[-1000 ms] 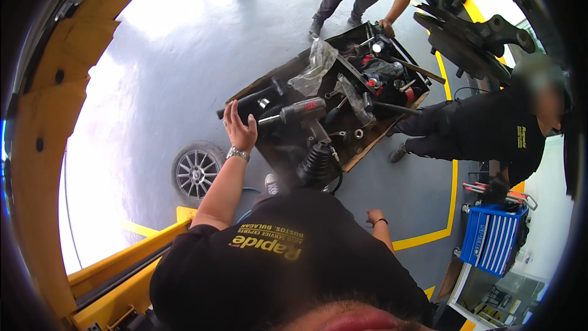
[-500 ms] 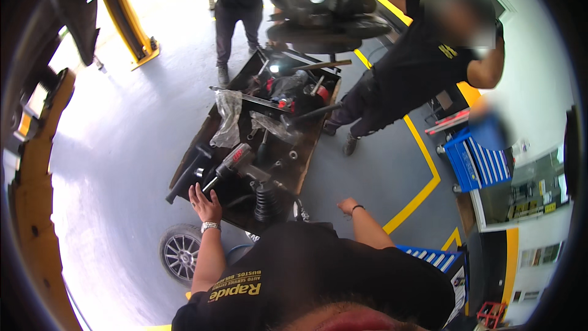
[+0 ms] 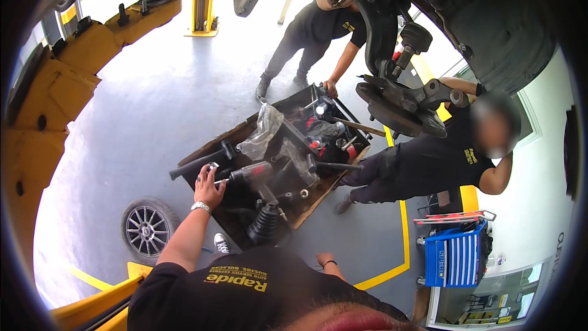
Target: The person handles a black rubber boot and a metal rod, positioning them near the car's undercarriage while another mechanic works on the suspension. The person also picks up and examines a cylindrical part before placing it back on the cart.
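Observation:
My left hand (image 3: 210,187), with a metal watch on the wrist, reaches over the near left side of a tool tray (image 3: 226,127). Its fingers are stretched out, with the tips at a small shiny silver socket-like piece (image 3: 213,165); a firm grip does not show. Beside the thumb lies a grey impact wrench (image 3: 252,171) with a red mark. A black bar (image 3: 199,163) runs along the tray's left edge, just beyond the fingers. My right hand (image 3: 324,259), with a dark wristband, hangs low on the right, away from the tray; its fingers are mostly hidden.
The tray also holds a black ribbed rubber boot (image 3: 263,224), a clear plastic bag (image 3: 263,132) and a hammer (image 3: 334,165). Suspension parts (image 3: 398,104) hang overhead. Two people stand beyond and right of the tray. A wheel (image 3: 147,230) lies left; a blue tool cabinet (image 3: 456,257) stands right.
My view has swung, bringing the overhead suspension parts further in. My left hand's fingertips have come to the silver piece. My right arm has lowered. The far person's hand now rests on the tray's edge.

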`<action>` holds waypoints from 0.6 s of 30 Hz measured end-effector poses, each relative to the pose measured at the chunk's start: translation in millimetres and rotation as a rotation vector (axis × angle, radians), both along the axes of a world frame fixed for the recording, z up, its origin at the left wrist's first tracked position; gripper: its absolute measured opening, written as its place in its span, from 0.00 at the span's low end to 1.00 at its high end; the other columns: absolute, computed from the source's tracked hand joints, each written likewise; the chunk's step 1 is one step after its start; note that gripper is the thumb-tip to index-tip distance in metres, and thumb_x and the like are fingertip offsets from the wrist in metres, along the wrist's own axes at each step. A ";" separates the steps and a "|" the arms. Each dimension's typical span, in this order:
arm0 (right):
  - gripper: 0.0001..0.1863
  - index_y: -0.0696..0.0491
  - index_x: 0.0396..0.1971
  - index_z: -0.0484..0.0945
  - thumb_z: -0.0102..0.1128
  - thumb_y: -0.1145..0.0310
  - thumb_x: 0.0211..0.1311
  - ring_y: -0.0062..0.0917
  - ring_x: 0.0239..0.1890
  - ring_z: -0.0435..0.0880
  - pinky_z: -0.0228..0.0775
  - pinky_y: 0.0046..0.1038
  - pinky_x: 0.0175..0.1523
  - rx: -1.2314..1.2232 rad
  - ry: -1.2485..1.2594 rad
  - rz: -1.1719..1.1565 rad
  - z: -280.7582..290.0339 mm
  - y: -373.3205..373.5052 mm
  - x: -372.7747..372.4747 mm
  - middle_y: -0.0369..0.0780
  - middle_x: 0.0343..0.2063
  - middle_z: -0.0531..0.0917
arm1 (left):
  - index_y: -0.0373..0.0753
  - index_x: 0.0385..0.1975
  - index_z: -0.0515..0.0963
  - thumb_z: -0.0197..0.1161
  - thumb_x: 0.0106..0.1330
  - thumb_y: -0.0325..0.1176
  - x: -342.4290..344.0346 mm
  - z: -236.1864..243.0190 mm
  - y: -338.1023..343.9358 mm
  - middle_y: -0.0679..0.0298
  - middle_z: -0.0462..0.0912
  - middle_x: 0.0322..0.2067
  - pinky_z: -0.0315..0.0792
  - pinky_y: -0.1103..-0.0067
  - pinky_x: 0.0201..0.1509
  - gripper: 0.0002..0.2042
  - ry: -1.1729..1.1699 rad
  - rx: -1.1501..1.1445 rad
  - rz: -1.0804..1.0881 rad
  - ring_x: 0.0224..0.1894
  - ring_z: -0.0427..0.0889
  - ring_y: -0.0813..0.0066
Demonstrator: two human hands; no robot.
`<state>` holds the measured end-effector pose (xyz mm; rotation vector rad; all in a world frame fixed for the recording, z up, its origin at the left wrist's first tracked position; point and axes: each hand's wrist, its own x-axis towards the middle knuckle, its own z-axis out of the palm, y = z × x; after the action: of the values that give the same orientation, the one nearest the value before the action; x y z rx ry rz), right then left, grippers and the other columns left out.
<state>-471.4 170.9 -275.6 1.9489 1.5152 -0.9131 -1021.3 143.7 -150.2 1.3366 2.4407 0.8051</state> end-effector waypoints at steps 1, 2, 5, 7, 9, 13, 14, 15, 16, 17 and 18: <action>0.22 0.63 0.47 0.81 0.55 0.59 0.64 0.48 0.55 0.80 0.72 0.38 0.58 0.001 0.011 -0.057 3.0 0.1 -4.0 0.55 0.51 0.82 | 0.41 0.64 0.66 0.61 0.65 0.49 -1.1 0.6 -0.2 0.56 0.58 0.68 0.60 0.62 0.70 0.30 -0.019 0.032 0.018 0.68 0.64 0.54; 0.22 0.63 0.47 0.81 0.55 0.60 0.64 0.49 0.55 0.80 0.73 0.38 0.57 0.026 -0.010 -0.116 6.5 0.3 -7.5 0.54 0.50 0.82 | 0.41 0.63 0.66 0.61 0.65 0.49 -2.1 1.1 -0.3 0.56 0.59 0.68 0.60 0.62 0.70 0.29 -0.011 0.043 0.032 0.67 0.65 0.55; 0.21 0.63 0.46 0.81 0.54 0.61 0.62 0.49 0.54 0.81 0.73 0.38 0.56 0.091 -0.050 -0.280 18.2 0.2 -14.7 0.54 0.49 0.83 | 0.42 0.62 0.68 0.61 0.65 0.48 -4.4 1.4 -0.3 0.57 0.60 0.67 0.61 0.62 0.70 0.28 -0.032 0.053 0.039 0.67 0.66 0.56; 0.22 0.63 0.46 0.81 0.54 0.61 0.62 0.49 0.55 0.80 0.72 0.39 0.57 0.125 -0.054 -0.350 25.9 -1.2 -15.5 0.54 0.49 0.83 | 0.42 0.61 0.69 0.61 0.65 0.48 -5.4 0.7 0.0 0.57 0.60 0.67 0.61 0.62 0.70 0.28 -0.055 0.064 0.018 0.67 0.65 0.55; 0.23 0.61 0.46 0.82 0.52 0.57 0.63 0.50 0.55 0.79 0.72 0.40 0.58 0.140 -0.085 -0.306 31.6 -6.2 -12.8 0.53 0.50 0.83 | 0.41 0.60 0.70 0.61 0.65 0.48 -5.6 -0.7 0.0 0.57 0.61 0.67 0.61 0.62 0.69 0.27 -0.037 0.062 0.009 0.68 0.65 0.55; 0.24 0.58 0.45 0.83 0.50 0.53 0.64 0.50 0.56 0.78 0.71 0.41 0.59 0.154 -0.146 -0.357 32.5 -28.6 -2.1 0.53 0.50 0.82 | 0.41 0.57 0.71 0.62 0.65 0.48 -5.7 -4.6 -0.1 0.57 0.63 0.66 0.62 0.62 0.69 0.25 -0.018 0.089 0.018 0.68 0.64 0.55; 0.25 0.58 0.46 0.83 0.50 0.53 0.64 0.49 0.56 0.78 0.71 0.41 0.59 0.143 -0.142 -0.324 30.5 -35.4 0.7 0.53 0.51 0.82 | 0.41 0.57 0.71 0.62 0.65 0.48 -6.1 -5.6 0.1 0.57 0.63 0.66 0.62 0.62 0.68 0.25 -0.019 0.087 0.014 0.68 0.65 0.55; 0.25 0.58 0.47 0.82 0.49 0.52 0.65 0.49 0.57 0.78 0.70 0.41 0.60 0.136 -0.129 -0.293 28.0 -43.3 3.3 0.53 0.52 0.81 | 0.41 0.57 0.72 0.62 0.65 0.48 -6.4 -6.5 0.4 0.57 0.63 0.66 0.62 0.62 0.68 0.25 -0.007 0.093 0.013 0.67 0.65 0.55; 0.26 0.57 0.47 0.82 0.49 0.51 0.65 0.49 0.57 0.77 0.70 0.40 0.60 0.115 -0.137 -0.271 25.4 -50.9 5.4 0.53 0.52 0.81 | 0.41 0.57 0.72 0.62 0.65 0.47 -6.9 -7.2 0.6 0.57 0.63 0.66 0.62 0.63 0.68 0.25 0.008 0.086 0.014 0.67 0.66 0.55; 0.26 0.57 0.49 0.81 0.48 0.51 0.66 0.48 0.58 0.77 0.69 0.41 0.61 0.069 -0.117 -0.218 22.4 -56.9 6.4 0.53 0.53 0.80 | 0.40 0.57 0.72 0.62 0.65 0.47 -7.4 -7.8 0.8 0.57 0.63 0.66 0.63 0.63 0.68 0.24 -0.010 0.097 0.013 0.66 0.67 0.56; 0.27 0.58 0.51 0.80 0.48 0.51 0.67 0.47 0.59 0.77 0.68 0.41 0.62 0.010 -0.119 -0.173 20.3 -62.7 7.0 0.52 0.54 0.80 | 0.40 0.56 0.73 0.62 0.65 0.47 -7.7 -8.1 1.2 0.58 0.63 0.65 0.63 0.63 0.68 0.24 -0.026 0.097 0.014 0.65 0.67 0.56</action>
<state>-464.4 108.2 -255.3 2.1281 1.3026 -0.8438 -1029.1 144.9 -158.4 1.3344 2.4220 0.9492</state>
